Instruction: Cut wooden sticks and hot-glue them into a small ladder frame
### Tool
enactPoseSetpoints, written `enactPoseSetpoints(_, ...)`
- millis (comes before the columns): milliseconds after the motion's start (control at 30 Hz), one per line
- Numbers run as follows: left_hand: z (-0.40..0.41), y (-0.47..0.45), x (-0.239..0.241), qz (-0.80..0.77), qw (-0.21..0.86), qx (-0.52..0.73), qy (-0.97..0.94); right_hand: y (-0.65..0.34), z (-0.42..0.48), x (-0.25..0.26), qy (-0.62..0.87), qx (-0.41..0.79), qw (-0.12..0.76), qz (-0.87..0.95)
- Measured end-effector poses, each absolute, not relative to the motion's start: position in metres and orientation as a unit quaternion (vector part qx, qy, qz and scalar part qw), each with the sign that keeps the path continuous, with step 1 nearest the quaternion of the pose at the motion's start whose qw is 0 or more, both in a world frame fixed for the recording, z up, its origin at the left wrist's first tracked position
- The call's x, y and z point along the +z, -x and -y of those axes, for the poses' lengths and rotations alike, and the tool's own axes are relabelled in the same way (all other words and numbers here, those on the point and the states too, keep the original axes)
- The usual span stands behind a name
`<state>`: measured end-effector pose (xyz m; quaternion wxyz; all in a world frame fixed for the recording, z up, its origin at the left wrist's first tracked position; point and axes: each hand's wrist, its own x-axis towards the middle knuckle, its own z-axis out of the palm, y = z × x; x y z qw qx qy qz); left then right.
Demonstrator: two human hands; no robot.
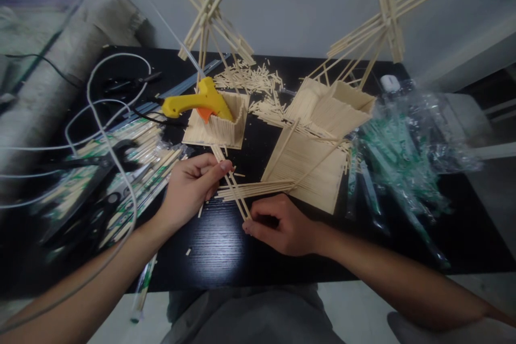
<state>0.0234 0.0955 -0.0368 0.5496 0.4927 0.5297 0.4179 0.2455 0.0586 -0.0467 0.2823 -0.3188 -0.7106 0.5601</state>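
A few thin wooden sticks (238, 193) run slantwise between my two hands over the black table. My left hand (197, 180) pinches them near their upper part, thumb on top. At their lower end, my right hand (278, 223) has its thumb and fingertips closed on the tips. Beneath and behind them lies a loose bundle of sticks (262, 188), reaching right onto a flat stick panel (314, 172). Just beyond my left hand, a yellow glue gun (197, 101) rests in a small stick-walled box (223, 130) on a square base.
Windmill-like stick models (209, 8) rise at the back, above cut stick pieces (250, 78). Wrapped chopsticks (141, 156), dark pliers or scissors (100, 172) and a white cable (108, 140) lie left. Torn plastic wrappers (403, 145) cover the right side. The black table's (250, 269) front edge is near me.
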Motion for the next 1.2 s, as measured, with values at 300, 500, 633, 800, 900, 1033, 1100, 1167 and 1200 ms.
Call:
enactPoseSetpoints(300,-0.0952,-0.0198,-0.0394,-0.517,0.564,0.400,-0.505,-0.2437,-0.0598,-0.0455,0.321,0.544,0.284,0.721)
enactPoseSetpoints(500,-0.0946,-0.0222,-0.0368,-0.519,0.569,0.383,-0.510,-0.2440,-0.0593,-0.0464,0.320,0.547,0.289,0.718)
enactPoseSetpoints(633,-0.0951,-0.0238,-0.0339,-0.513,0.574,0.376,-0.515,-0.2447,-0.0586,-0.0491,0.323,0.548,0.289,0.716)
enactPoseSetpoints(800,-0.0954,-0.0241,-0.0323,-0.500,0.589,0.376,-0.511,-0.2440,-0.0585,-0.0494,0.324,0.553,0.294,0.709)
enactPoseSetpoints(900,-0.0955,-0.0250,-0.0318,-0.492,0.594,0.376,-0.513,-0.2434,-0.0592,-0.0482,0.320,0.556,0.299,0.707)
enactPoseSetpoints(1033,-0.0951,-0.0253,-0.0320,-0.489,0.595,0.378,-0.514,-0.2436,-0.0593,-0.0477,0.322,0.556,0.300,0.705)
enactPoseSetpoints(1100,-0.0948,-0.0248,-0.0326,-0.489,0.595,0.378,-0.513,-0.2439,-0.0588,-0.0481,0.319,0.558,0.301,0.704)
enactPoseSetpoints(1167,-0.0947,-0.0242,-0.0332,-0.489,0.594,0.379,-0.514,-0.2441,-0.0584,-0.0485,0.315,0.564,0.301,0.701)
enactPoseSetpoints(1200,-0.0948,-0.0239,-0.0333,-0.490,0.593,0.378,-0.515,-0.2441,-0.0584,-0.0486,0.313,0.567,0.301,0.699)
